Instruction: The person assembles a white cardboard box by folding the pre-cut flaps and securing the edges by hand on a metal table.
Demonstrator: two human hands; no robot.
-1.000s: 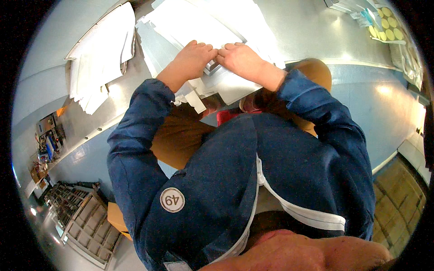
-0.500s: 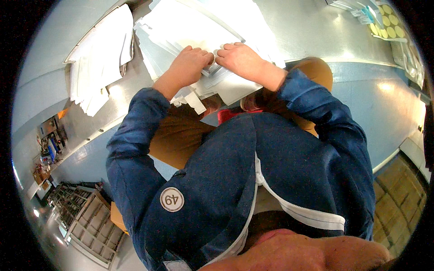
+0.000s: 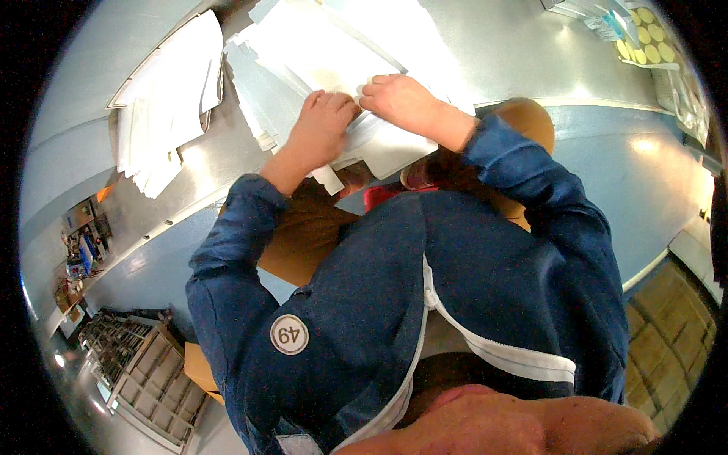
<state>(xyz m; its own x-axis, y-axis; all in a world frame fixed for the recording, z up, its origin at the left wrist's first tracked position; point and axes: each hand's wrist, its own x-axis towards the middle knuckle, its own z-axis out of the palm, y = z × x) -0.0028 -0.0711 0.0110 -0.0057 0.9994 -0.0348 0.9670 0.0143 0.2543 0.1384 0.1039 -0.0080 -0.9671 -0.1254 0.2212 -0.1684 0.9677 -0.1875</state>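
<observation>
The white paper sheets (image 3: 326, 53) lie fanned in a loose stack on the grey metal bench (image 3: 516, 45), right at its near edge, and both hands are down on the lower part of that stack. The left hand (image 3: 322, 125) rests knuckles-up with its fingers (image 3: 334, 102) curled under, seemingly pinching the edge of a sheet, though the grip itself is hidden beneath the hand. The right hand (image 3: 398, 98) meets it from the other side, fingers bent and closed onto the same paper, so the two seem to share one sheet or small bundle between them, probably to steady it while it is worked. A few sheets (image 3: 387, 148) hang over the bench edge below the hands.

Off to the person's left sits a second pile of white paper (image 3: 163, 106), well apart from the first and spilling unevenly, as if set aside. In the far right corner of the bench lies a sheet of round yellow stickers (image 3: 644, 38). The person wears a dark blue jacket (image 3: 470, 280). Down on the left, below bench level, stands a rack of compartments (image 3: 140, 371).
</observation>
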